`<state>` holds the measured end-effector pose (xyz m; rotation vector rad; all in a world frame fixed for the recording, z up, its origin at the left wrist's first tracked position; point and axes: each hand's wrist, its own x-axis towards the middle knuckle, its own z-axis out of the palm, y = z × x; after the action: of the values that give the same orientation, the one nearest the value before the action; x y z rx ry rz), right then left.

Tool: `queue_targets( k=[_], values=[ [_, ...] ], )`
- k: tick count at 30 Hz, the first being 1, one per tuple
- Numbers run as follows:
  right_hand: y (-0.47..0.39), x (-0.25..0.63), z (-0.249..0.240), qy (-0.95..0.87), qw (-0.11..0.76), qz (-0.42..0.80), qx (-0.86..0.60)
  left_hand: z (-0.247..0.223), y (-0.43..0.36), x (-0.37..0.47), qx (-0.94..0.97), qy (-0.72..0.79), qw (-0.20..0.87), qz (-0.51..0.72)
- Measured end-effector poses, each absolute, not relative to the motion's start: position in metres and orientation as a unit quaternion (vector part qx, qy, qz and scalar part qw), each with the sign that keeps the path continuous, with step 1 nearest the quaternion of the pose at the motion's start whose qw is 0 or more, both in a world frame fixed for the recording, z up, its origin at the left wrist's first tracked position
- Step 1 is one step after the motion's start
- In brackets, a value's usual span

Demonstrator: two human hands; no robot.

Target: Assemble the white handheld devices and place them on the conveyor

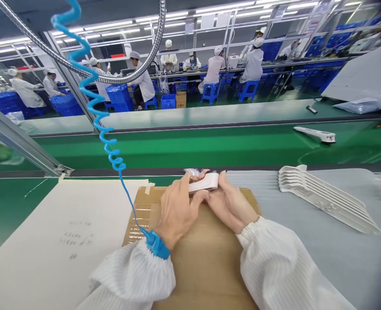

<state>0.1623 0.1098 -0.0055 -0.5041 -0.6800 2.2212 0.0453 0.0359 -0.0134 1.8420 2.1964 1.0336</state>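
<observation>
My left hand [179, 206] wraps around a white plastic handheld device [206, 183] with a rounded end, held above a cardboard sheet [206, 262]. Against the right end of the device, my right hand [231, 200] presses with its thumb raised and fingers curled beneath. Part of the device is covered by my fingers. A blue wrist strap [157, 245] with a coiled cord circles my left wrist. Just beyond my hands lies a small clear plastic bag [193, 172], partly hidden.
Nested white plastic shells [326, 198] lie at right on a grey mat. Beyond is a green conveyor belt [177, 146] carrying a white device [316, 134]. A paper sheet [71, 215] covers the left side. The blue coiled cord [96, 99] hangs at left. Several people sit farther back.
</observation>
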Motion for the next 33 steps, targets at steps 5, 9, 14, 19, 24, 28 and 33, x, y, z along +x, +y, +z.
queue_targets(
  k=[5, 9, 14, 19, 24, 28, 33],
  values=[
    [0.098, 0.152, -0.017, -0.330, 0.359, 0.851, -0.195, -0.019, 0.037, 0.054, 0.611, 0.664, -0.046, 0.428],
    [0.097, 0.151, -0.020, -0.316, 0.377, 0.847, -0.202, -0.020, 0.038, 0.061, 0.618, 0.649, -0.102, 0.432],
    [0.101, 0.154, -0.021, -0.315, 0.355, 0.856, -0.203, -0.019, 0.037, 0.055, 0.616, 0.639, -0.066, 0.456],
    [0.110, 0.163, -0.017, -0.307, 0.348, 0.869, -0.172, -0.019, 0.036, 0.044, 0.632, 0.645, -0.029, 0.428],
    [0.120, 0.167, -0.014, -0.253, 0.386, 0.865, -0.197, -0.012, 0.035, 0.034, 0.663, 0.677, 0.049, 0.314],
    [0.120, 0.164, -0.016, -0.260, 0.398, 0.853, -0.217, -0.006, 0.037, 0.033, 0.551, 0.733, 0.206, 0.340],
    [0.115, 0.161, -0.020, -0.334, 0.415, 0.823, -0.197, -0.009, 0.044, 0.028, 0.360, 0.710, 0.438, 0.419]
  ],
)
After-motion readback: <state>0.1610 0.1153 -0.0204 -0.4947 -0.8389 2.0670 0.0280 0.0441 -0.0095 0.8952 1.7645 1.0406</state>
